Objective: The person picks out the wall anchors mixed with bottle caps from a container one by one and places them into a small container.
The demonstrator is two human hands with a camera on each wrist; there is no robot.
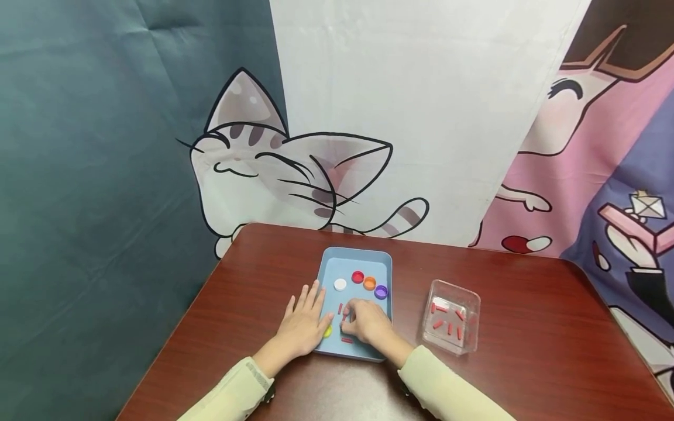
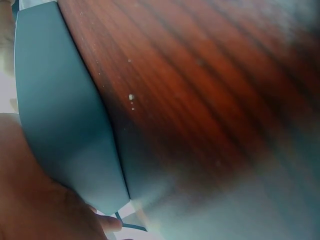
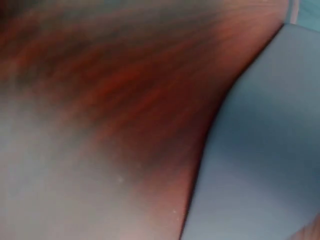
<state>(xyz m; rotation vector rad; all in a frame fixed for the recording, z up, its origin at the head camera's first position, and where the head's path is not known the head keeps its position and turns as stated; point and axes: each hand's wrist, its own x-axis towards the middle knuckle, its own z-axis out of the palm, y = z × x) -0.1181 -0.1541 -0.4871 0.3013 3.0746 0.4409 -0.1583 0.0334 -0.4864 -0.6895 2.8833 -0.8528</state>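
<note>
A light-blue tray (image 1: 358, 257) lies on the table, its outer side wall showing in both wrist views. My left hand (image 1: 301, 326) rests over its left edge, fingers straight and spread, the thumb beside a yellow cap (image 1: 327, 331). Inside the tray, my right hand (image 1: 368, 321) pinches a small red stick (image 1: 344, 318) between thumb and fingers. Two more red sticks lie close by: one (image 1: 340, 309) to the left, another (image 1: 347, 340) nearer the front. Farther back sit a white cap (image 1: 340, 285), a red cap (image 1: 358, 277), an orange cap (image 1: 370, 283) and a purple cap (image 1: 381, 292).
To the right of the tray stands a clear plastic box (image 1: 456, 287) with several red sticks in it. Both stand on a brown wooden table (image 1: 268, 275). Behind its far edge hangs a printed curtain (image 1: 421, 88) with a cartoon cat.
</note>
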